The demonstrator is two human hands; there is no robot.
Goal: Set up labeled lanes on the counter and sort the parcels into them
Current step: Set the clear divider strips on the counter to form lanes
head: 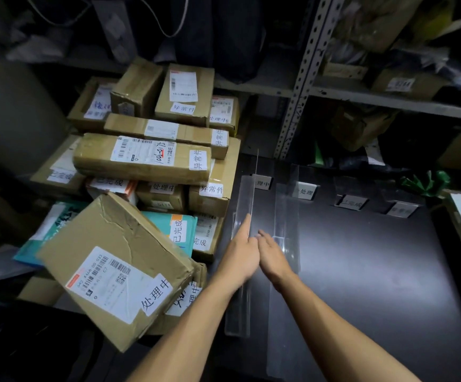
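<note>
Where hands (255,252) meet, divider (247,205) between.

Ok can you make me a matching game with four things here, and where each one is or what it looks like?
Things:
1. clear divider
2. teal mailer bag
3. four small label signs
4. big tilted box

Clues:
A. in a row at the back of the dark counter
B. nearest the camera, leaning at the front of the parcel pile
C. standing on edge, with the left hand touching it
D. poking out from under brown boxes

Pairs: 1-C, 2-D, 3-A, 4-B
</note>
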